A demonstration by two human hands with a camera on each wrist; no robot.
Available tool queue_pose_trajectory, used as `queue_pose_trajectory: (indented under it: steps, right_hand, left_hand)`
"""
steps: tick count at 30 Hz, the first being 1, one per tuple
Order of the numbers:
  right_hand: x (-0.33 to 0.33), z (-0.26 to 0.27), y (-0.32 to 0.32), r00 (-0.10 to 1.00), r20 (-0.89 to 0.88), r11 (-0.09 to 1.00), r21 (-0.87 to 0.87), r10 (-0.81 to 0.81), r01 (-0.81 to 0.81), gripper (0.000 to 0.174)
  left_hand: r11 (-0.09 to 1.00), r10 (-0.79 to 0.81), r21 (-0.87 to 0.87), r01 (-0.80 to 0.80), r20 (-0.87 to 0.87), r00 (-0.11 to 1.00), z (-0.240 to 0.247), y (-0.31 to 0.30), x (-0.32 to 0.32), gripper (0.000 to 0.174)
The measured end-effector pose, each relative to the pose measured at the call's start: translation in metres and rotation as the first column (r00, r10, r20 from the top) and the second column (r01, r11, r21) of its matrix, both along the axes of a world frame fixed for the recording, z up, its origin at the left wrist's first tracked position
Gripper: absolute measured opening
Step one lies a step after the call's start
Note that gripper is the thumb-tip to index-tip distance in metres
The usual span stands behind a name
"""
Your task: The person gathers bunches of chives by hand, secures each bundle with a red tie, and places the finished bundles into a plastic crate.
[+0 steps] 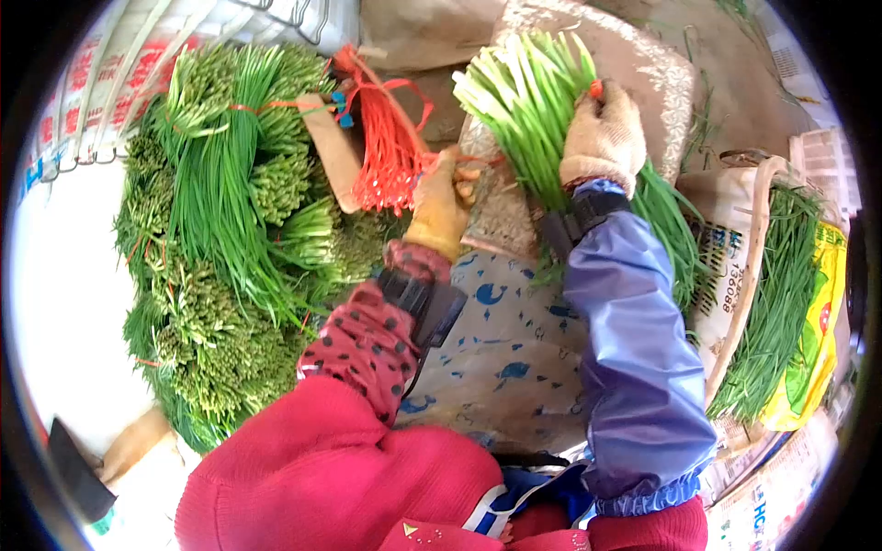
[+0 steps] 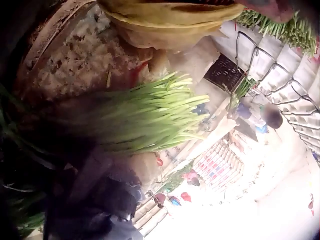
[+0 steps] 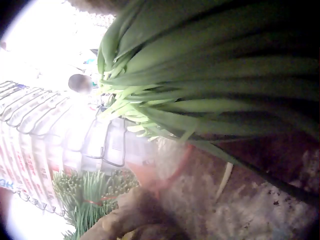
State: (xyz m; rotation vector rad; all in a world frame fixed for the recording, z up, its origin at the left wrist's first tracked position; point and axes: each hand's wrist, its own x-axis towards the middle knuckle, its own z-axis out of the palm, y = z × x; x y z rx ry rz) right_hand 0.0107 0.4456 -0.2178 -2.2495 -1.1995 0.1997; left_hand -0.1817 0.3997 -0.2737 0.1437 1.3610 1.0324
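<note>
In the head view my right hand point(image 1: 602, 142), in a tan glove, grips a bunch of garlic chives point(image 1: 528, 101), pale cut ends pointing away and green leaves trailing under the forearm. A bit of orange-red shows at its fingertips. My left hand point(image 1: 441, 207), in a yellow glove, has curled fingers pinching a red tie point(image 1: 491, 162) that runs toward the bunch; the right wrist view shows this red strand point(image 3: 180, 167) passing below the leaves. Beside the left hand hangs a bundle of red ties point(image 1: 390, 151).
Tied chive bunches point(image 1: 220, 340) are piled at the left by a wire rack point(image 1: 101, 101). A worn patterned board point(image 1: 643, 55) lies beneath the held bunch. At the right stands a white sack point(image 1: 735, 248) of loose chives point(image 1: 781, 294), with a yellow bag point(image 1: 813, 340) beside it.
</note>
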Motion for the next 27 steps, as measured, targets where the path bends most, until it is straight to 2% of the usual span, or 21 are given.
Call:
queue_pose_trajectory:
  steps: [1, 3, 4, 6, 7, 9, 10, 11, 12, 13, 15, 16, 17, 18, 19, 20, 21, 23, 24, 27]
  right_hand:
    - [0.002, -0.001, 0.001, 0.999, -0.039, 1.0, -0.024, 0.006, -0.007, 0.022]
    - [0.005, -0.011, 0.001, 1.0, -0.009, 0.995, 0.102, 0.022, -0.021, 0.021]
    - [0.005, -0.007, 0.0, 1.0, -0.016, 0.997, 0.08, 0.021, -0.02, 0.02]
    - [0.008, -0.01, -0.001, 0.998, -0.051, 0.993, 0.117, 0.023, -0.017, 0.018]
    - [0.01, -0.01, -0.002, 0.995, -0.096, 0.991, 0.136, 0.025, -0.012, 0.018]
    - [0.009, -0.005, -0.003, 0.993, -0.114, 0.987, 0.159, 0.008, 0.01, 0.018]
    - [0.01, -0.009, -0.003, 0.99, -0.14, 0.982, 0.189, 0.006, 0.021, 0.018]
    - [0.011, -0.009, -0.003, 0.986, -0.167, 0.976, 0.218, 0.005, 0.031, 0.018]
    - [0.013, -0.009, -0.004, 0.98, -0.198, 0.984, 0.176, -0.007, 0.042, 0.021]
    - [0.015, -0.013, -0.004, 0.962, -0.272, 0.977, 0.197, -0.02, 0.076, 0.023]
    - [0.02, -0.025, -0.003, 0.907, -0.42, 0.963, 0.226, -0.038, 0.145, 0.028]
    - [0.024, -0.024, -0.001, 0.83, -0.555, 0.976, 0.144, -0.058, 0.165, 0.031]
    - [0.027, -0.028, 0.001, 0.826, -0.562, 0.974, 0.162, -0.041, 0.159, 0.03]
    - [0.03, -0.033, 0.001, 0.822, -0.569, 0.973, 0.178, -0.023, 0.15, 0.028]
    - [0.031, -0.039, 0.001, 0.818, -0.575, 0.971, 0.193, -0.002, 0.138, 0.027]
    - [0.03, -0.043, 0.003, 0.749, -0.662, 0.966, 0.19, -0.006, 0.175, 0.025]
    - [0.033, -0.046, 0.004, 0.73, -0.683, 0.972, 0.176, 0.007, 0.156, 0.025]
    - [0.038, -0.044, 0.002, 0.689, -0.724, 0.982, 0.151, 0.031, 0.114, 0.026]
    - [0.039, -0.043, 0.0, 0.703, -0.711, 0.983, 0.144, 0.02, 0.117, 0.028]
    - [0.038, -0.057, 0.001, 0.548, -0.836, 0.966, 0.177, 0.045, 0.19, 0.033]
  left_hand:
    - [0.999, 0.037, 0.037, -0.039, 0.058, 0.998, -0.004, -0.002, 0.0, 0.022]
    - [0.989, -0.068, 0.138, 0.055, 0.09, 0.994, -0.006, -0.009, -0.01, 0.023]
    - [0.96, -0.172, 0.233, 0.154, 0.057, 0.984, 0.002, -0.012, -0.01, 0.023]
    - [0.865, -0.361, 0.351, 0.359, -0.061, 0.93, 0.018, -0.013, -0.006, 0.022]
    - [0.811, -0.441, 0.307, 0.498, -0.238, 0.865, 0.034, -0.008, 0.003, 0.021]
    - [0.697, -0.571, 0.209, 0.686, -0.417, 0.707, 0.069, 0.012, 0.022, 0.02]
    - [0.579, -0.59, 0.195, 0.792, -0.571, 0.571, 0.081, 0.026, 0.034, 0.019]
    - [0.453, -0.57, 0.154, 0.878, -0.708, 0.418, 0.085, 0.04, 0.048, 0.019]
    - [0.361, -0.455, 0.163, 0.918, -0.829, 0.326, 0.076, 0.051, 0.06, 0.018]
    - [0.182, -0.343, 0.065, 0.981, -0.931, 0.126, 0.073, 0.066, 0.072, 0.017]
    - [0.192, -0.36, 0.065, 0.979, -0.924, 0.132, 0.071, 0.084, 0.096, 0.024]
    - [0.159, -0.567, 0.012, 0.987, -0.817, 0.102, 0.08, 0.097, 0.101, 0.024]
    - [0.115, -0.744, -0.035, 0.993, -0.665, 0.062, 0.089, 0.108, 0.103, 0.025]
    - [0.155, -0.813, -0.032, 0.987, -0.572, 0.109, 0.088, 0.113, 0.106, 0.025]
    - [0.083, -0.832, -0.126, 0.989, -0.554, -0.001, 0.082, 0.122, 0.109, 0.024]
    - [0.057, -0.848, -0.152, 0.987, -0.528, -0.033, 0.079, 0.129, 0.111, 0.024]
    - [0.029, -0.863, -0.176, 0.984, -0.502, -0.064, 0.076, 0.134, 0.113, 0.025]
    - [0.034, -0.875, -0.172, 0.985, -0.482, -0.053, 0.074, 0.136, 0.115, 0.025]
    - [0.037, -0.879, -0.17, 0.985, -0.473, -0.049, 0.073, 0.137, 0.116, 0.025]
    - [0.053, -0.89, -0.18, 0.982, -0.455, -0.036, 0.073, 0.14, 0.118, 0.023]
